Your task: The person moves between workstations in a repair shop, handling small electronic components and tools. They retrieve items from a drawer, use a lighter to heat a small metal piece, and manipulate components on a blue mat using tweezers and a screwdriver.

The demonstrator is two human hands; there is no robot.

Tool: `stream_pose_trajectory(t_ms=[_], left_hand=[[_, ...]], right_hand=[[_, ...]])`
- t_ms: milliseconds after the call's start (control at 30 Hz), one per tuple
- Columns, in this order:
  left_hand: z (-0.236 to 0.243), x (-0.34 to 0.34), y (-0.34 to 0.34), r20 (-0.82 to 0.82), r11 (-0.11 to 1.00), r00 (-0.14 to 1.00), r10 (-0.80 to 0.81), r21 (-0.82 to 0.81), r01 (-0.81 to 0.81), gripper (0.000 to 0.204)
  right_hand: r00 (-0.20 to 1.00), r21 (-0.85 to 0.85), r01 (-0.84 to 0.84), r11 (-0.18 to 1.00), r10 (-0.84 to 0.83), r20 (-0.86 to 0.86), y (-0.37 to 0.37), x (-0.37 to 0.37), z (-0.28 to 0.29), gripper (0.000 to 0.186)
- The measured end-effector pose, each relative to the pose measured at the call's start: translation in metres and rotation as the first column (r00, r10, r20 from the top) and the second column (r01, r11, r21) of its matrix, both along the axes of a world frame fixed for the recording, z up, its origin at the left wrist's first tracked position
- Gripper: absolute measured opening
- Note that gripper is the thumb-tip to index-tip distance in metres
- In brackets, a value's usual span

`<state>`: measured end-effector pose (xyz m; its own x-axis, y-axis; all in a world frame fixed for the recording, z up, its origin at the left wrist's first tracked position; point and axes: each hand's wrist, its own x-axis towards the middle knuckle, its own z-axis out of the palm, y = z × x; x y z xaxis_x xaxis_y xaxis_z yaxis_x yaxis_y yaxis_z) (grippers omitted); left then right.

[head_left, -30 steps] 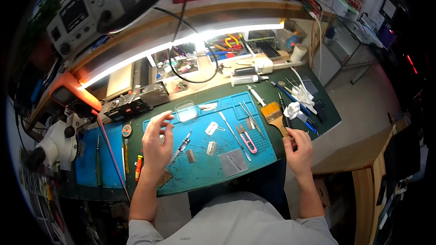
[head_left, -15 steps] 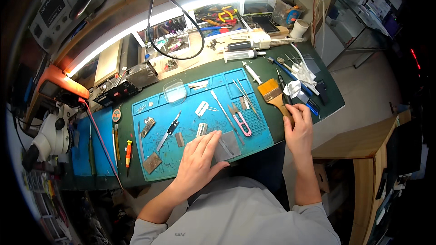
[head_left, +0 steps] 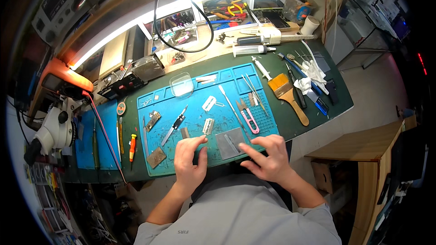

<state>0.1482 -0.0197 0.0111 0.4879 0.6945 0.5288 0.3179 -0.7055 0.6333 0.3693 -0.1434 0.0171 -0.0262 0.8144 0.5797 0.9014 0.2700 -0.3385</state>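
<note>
My left hand is over the blue mat's near edge, fingers bent with thumb apart, index fingertip by a perforated metal blade. My right hand has spread fingers, holding nothing, index finger by a grey translucent square with a thin strip on it. A craft knife, small metal block, white slotted piece and clear dish lie on the mat. Pink snips, tweezers and a slim metal tool lie at its right.
A wooden-handled brush, syringe and blue-handled tools lie rightward. An orange multimeter, white microscope and orange screwdriver are leftward. A black cable loop hangs above. A wooden cabinet stands lower right.
My right hand has left the brush area and moved down-left toward the grey square. My left hand moved down and right over the second, then slightly left, uncovering the square's middle. The view has shifted.
</note>
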Motion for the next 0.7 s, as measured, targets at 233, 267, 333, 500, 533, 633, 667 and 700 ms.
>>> stream_pose_trajectory(t_ms=[233,267,333,500,533,633,667,700], left_hand=[[-0.002,0.003,-0.001,0.014,0.999,1.000,0.009,0.039,-0.010,0.040],[-0.002,0.003,-0.001,0.011,0.999,1.000,0.007,0.037,-0.007,0.040],[-0.001,0.005,-0.001,-0.003,0.999,1.000,0.003,0.039,-0.003,0.041],[0.000,0.001,0.001,-0.023,0.998,1.000,0.009,0.066,-0.008,0.042],[0.001,0.002,-0.003,-0.022,0.998,1.000,0.013,0.058,-0.012,0.038],[0.005,-0.002,-0.003,-0.014,0.997,1.000,0.002,0.071,-0.001,0.039],[0.006,-0.001,-0.002,-0.003,0.998,1.000,-0.008,0.063,0.008,0.039],[0.007,0.002,-0.002,-0.010,0.997,1.000,-0.018,0.073,0.018,0.039]], right_hand=[[0.990,0.010,-0.106,0.994,0.105,0.090,0.007,-0.002,-0.009,0.043],[0.992,0.021,-0.107,0.994,0.105,0.072,0.007,-0.003,-0.007,0.045],[0.994,0.037,-0.103,0.994,0.102,0.043,0.006,-0.003,-0.007,0.047],[0.992,0.009,-0.120,0.993,0.120,0.047,0.015,-0.008,-0.007,0.045],[0.990,-0.024,-0.119,0.993,0.121,0.070,0.013,-0.008,-0.005,0.044],[0.981,-0.012,-0.173,0.985,0.173,0.082,0.017,-0.012,-0.006,0.042],[0.981,0.013,-0.181,0.983,0.179,0.069,0.016,-0.012,-0.008,0.042],[0.985,0.018,-0.159,0.987,0.158,0.062,0.015,-0.014,-0.007,0.039]])
